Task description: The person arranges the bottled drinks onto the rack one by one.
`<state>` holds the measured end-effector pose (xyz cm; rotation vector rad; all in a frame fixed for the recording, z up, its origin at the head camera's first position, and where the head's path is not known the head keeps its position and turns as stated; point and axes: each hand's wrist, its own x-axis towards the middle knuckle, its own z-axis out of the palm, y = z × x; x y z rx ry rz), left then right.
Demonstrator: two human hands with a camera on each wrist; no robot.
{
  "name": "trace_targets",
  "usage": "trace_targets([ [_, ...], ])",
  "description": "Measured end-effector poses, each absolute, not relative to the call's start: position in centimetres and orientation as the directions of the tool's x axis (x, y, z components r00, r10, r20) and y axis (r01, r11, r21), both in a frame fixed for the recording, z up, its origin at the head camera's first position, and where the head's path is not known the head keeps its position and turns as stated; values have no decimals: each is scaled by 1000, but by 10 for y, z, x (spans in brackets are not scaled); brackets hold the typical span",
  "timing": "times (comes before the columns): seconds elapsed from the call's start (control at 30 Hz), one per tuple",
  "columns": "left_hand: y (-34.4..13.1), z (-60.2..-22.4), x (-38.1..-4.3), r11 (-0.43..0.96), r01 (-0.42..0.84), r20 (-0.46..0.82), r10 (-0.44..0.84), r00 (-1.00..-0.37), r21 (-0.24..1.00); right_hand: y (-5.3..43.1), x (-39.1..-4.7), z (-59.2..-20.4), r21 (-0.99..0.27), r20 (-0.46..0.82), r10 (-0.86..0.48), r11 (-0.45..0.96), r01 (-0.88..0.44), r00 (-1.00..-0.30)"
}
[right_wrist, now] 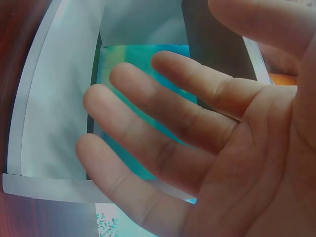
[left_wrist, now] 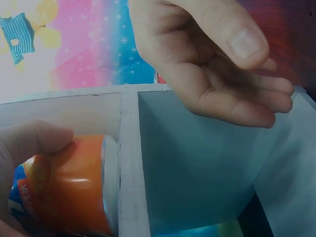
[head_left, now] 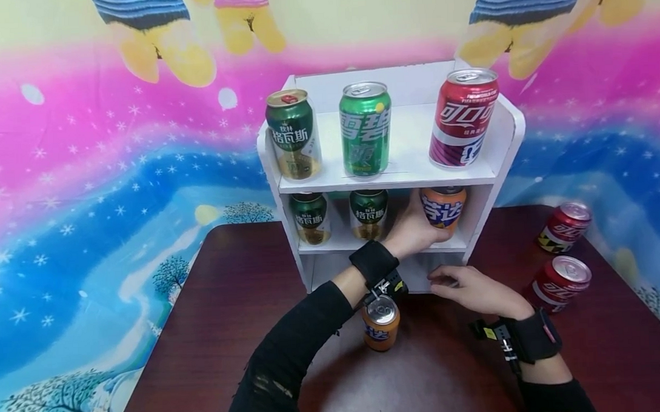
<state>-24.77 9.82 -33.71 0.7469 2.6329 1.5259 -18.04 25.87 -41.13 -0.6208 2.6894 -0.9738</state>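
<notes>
On the right of the white rack's middle shelf (head_left: 339, 247), my left hand (head_left: 409, 227) grips an orange soda can (head_left: 445, 211), which stands upright. The left wrist view shows my thumb lying along the orange side of this can (left_wrist: 74, 187), its end close to the shelf board. My right hand (head_left: 477, 289) is below and to the right, in front of the lowest compartment, holding nothing. Its fingers (right_wrist: 163, 108) are spread and loosely bent in the right wrist view. A second orange can (head_left: 380, 331) stands on the table under my left wrist.
Two green-and-gold cans (head_left: 369, 215) share the middle shelf. The top shelf bears a green-and-gold can (head_left: 293, 134), a green can (head_left: 366, 129) and a red can (head_left: 463, 119). Two more red cans (head_left: 563, 228) stand on the dark table (head_left: 241, 330), right of the rack.
</notes>
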Motion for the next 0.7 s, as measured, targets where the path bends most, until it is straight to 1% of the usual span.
trace_targets([
  [0.13, 100, -337, -248, 417, 399, 231, 398, -888, 817, 260, -180, -411, -656, -59, -459, 687, -312, -887],
  [0.37, 99, -335, -248, 394, 468, 294, 426, -856, 791, 261, -181, -412, -653, -56, -453, 691, -311, -890],
  [0.7, 100, -338, -246, 404, 452, 293, 397, -870, 796, 262, -181, -413, -646, -55, -452, 696, -313, -890],
])
